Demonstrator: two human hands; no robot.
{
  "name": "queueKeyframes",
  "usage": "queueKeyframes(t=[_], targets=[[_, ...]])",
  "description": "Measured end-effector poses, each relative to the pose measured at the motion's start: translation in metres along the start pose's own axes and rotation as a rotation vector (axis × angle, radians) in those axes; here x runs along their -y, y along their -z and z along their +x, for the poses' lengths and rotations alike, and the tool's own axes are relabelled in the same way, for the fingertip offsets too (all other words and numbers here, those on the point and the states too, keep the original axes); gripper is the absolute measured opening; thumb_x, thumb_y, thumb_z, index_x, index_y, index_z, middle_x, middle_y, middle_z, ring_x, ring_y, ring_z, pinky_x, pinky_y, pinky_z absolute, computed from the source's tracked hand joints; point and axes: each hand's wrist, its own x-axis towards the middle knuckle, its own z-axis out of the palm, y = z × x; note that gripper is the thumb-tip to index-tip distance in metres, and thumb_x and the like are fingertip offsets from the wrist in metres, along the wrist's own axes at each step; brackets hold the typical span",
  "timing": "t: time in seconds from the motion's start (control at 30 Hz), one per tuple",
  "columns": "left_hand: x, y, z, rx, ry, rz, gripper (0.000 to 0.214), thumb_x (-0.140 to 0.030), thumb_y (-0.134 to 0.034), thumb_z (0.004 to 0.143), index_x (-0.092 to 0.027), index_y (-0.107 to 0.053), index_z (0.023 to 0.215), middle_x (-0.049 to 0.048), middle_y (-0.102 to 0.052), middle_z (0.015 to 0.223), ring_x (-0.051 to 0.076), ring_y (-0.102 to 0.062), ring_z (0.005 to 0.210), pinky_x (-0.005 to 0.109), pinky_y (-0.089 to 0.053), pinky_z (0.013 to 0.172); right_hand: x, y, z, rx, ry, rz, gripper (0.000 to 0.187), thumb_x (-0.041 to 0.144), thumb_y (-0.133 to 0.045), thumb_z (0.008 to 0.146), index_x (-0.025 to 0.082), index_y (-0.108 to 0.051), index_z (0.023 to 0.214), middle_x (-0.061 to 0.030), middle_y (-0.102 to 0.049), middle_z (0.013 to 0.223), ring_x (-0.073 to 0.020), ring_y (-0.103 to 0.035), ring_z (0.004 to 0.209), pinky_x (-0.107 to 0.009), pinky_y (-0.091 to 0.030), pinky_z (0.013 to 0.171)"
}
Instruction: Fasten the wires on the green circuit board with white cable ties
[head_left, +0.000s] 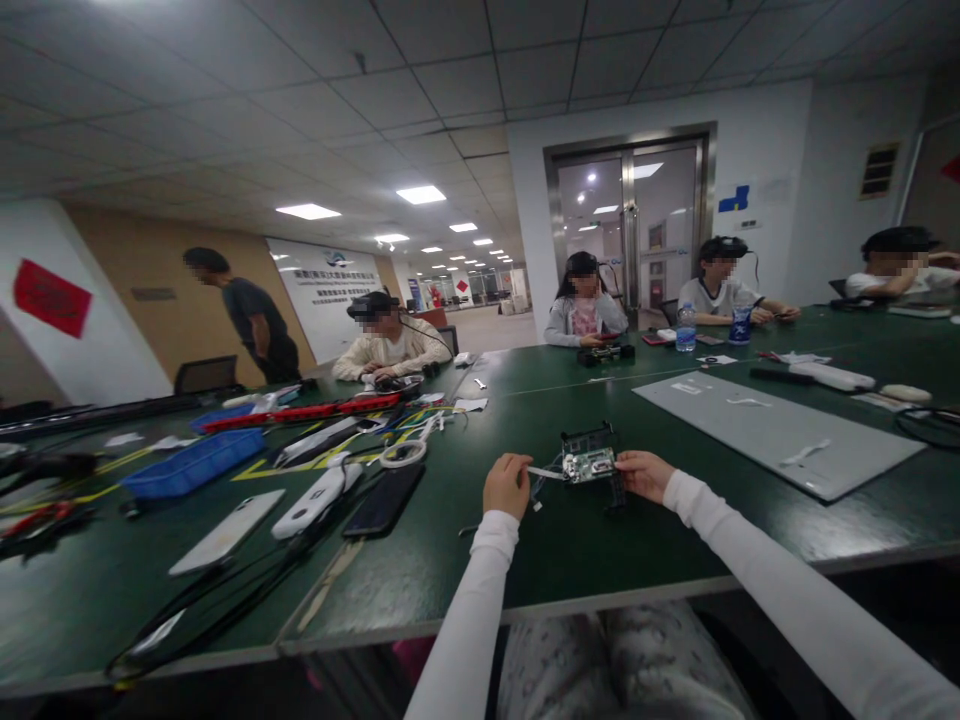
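A green circuit board (589, 465) sits in a black plastic frame (589, 441), a little above the green tabletop in front of me. My right hand (646, 475) pinches the right edge of this assembly between thumb and fingers. On the other side, my left hand (508, 487) is closed on the free end of a white flat ribbon cable (549, 473), which runs to the board's left side. Thin wires (536, 488) with a small white plug hang down beside the cable. A black leg of the frame (616, 492) points down near my right fingertips.
Left on the green table (442, 570) lie a dark phone (384, 502), a white phone (227, 532), a white device (318, 498) with black cables and a blue tray (193, 464). A grey panel (780, 425) lies to the right. Several people sit across the table.
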Motion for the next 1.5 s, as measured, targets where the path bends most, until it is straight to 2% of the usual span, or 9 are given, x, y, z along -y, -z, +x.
queueKeyframes(t=[0.23,0.53,0.67,0.77,0.87,0.97,1.07,1.33,1.5], targets=[[-0.006,0.008,-0.001,-0.073,0.008,-0.001,0.023,-0.014,-0.04,0.077,-0.02,-0.057,0.091,0.0036,-0.055,0.091,0.015,-0.049,0.09,0.027,-0.039,0.083,-0.001,-0.002,0.0,-0.001,0.015,-0.009,0.015,0.008,-0.062,0.06,0.015,-0.05,0.066,-0.0008,-0.06,0.061,-0.0118,-0.058,0.058,-0.027,-0.046,0.06],[-0.001,0.01,0.002,-0.226,0.166,-0.021,0.024,-0.015,-0.04,0.076,-0.02,-0.056,0.093,0.0049,-0.054,0.092,0.015,-0.051,0.087,0.026,-0.039,0.082,0.0,0.002,0.001,-0.056,-0.027,0.013,0.014,0.007,-0.061,0.061,0.015,-0.05,0.065,-0.0014,-0.06,0.063,-0.0116,-0.058,0.06,-0.025,-0.047,0.059],[0.019,0.008,0.006,-0.311,0.311,-0.006,0.022,-0.018,-0.043,0.074,-0.018,-0.056,0.092,0.0044,-0.057,0.087,0.015,-0.054,0.08,0.027,-0.041,0.078,0.001,0.001,-0.001,-0.035,-0.031,0.008,0.015,0.007,-0.061,0.06,0.015,-0.049,0.066,-0.0015,-0.06,0.064,-0.0116,-0.058,0.061,-0.026,-0.047,0.061],[0.043,0.011,0.006,-0.382,0.457,-0.013,0.023,-0.02,-0.043,0.073,-0.017,-0.056,0.092,0.0034,-0.06,0.084,0.014,-0.055,0.078,0.026,-0.041,0.077,0.002,0.001,-0.002,-0.029,-0.035,-0.004,0.016,0.008,-0.062,0.06,0.015,-0.049,0.066,-0.0019,-0.06,0.065,-0.0117,-0.059,0.063,-0.026,-0.047,0.061],[0.072,0.019,0.002,-0.409,0.665,-0.044,0.023,-0.022,-0.046,0.071,-0.018,-0.056,0.091,0.0024,-0.062,0.079,0.014,-0.057,0.075,0.025,-0.042,0.073,0.002,0.001,-0.002,-0.036,-0.033,-0.005,0.017,0.007,-0.062,0.06,0.016,-0.049,0.066,-0.0017,-0.06,0.066,-0.0119,-0.059,0.063,-0.025,-0.048,0.06],[0.097,0.028,-0.005,-0.386,0.811,-0.052,0.022,-0.022,-0.049,0.068,-0.018,-0.057,0.089,0.0022,-0.063,0.078,0.014,-0.058,0.074,0.024,-0.043,0.071,0.002,0.001,-0.003,-0.034,-0.028,0.007,0.017,0.006,-0.062,0.06,0.016,-0.048,0.065,-0.0008,-0.06,0.064,-0.0118,-0.059,0.062,-0.025,-0.048,0.059],[0.11,0.034,-0.01,-0.328,0.862,0.003,0.02,-0.023,-0.052,0.066,-0.019,-0.059,0.085,0.0025,-0.064,0.077,0.016,-0.059,0.075,0.026,-0.043,0.071,0.002,0.001,-0.002,-0.027,-0.028,0.016,0.017,0.006,-0.062,0.06,0.015,-0.048,0.064,-0.0007,-0.059,0.063,-0.0116,-0.058,0.061,-0.026,-0.047,0.059],[0.11,0.027,-0.01,-0.072,0.71,0.17,0.018,-0.018,-0.054,0.063,-0.018,-0.061,0.08,0.0027,-0.064,0.077,0.015,-0.057,0.076,0.023,-0.042,0.071,-0.001,0.008,0.002,-0.022,-0.03,0.007,0.017,0.006,-0.062,0.06,0.015,-0.049,0.066,-0.0017,-0.06,0.067,-0.0125,-0.058,0.065,-0.027,-0.047,0.062],[0.104,0.028,-0.011,0.012,0.704,0.247,0.019,-0.015,-0.052,0.064,-0.019,-0.061,0.08,0.0046,-0.063,0.08,0.017,-0.057,0.079,0.024,-0.041,0.069,-0.002,0.01,0.003,-0.002,-0.027,0.002,0.017,0.006,-0.063,0.06,0.015,-0.049,0.066,-0.0018,-0.06,0.068,-0.013,-0.059,0.067,-0.027,-0.047,0.062]])
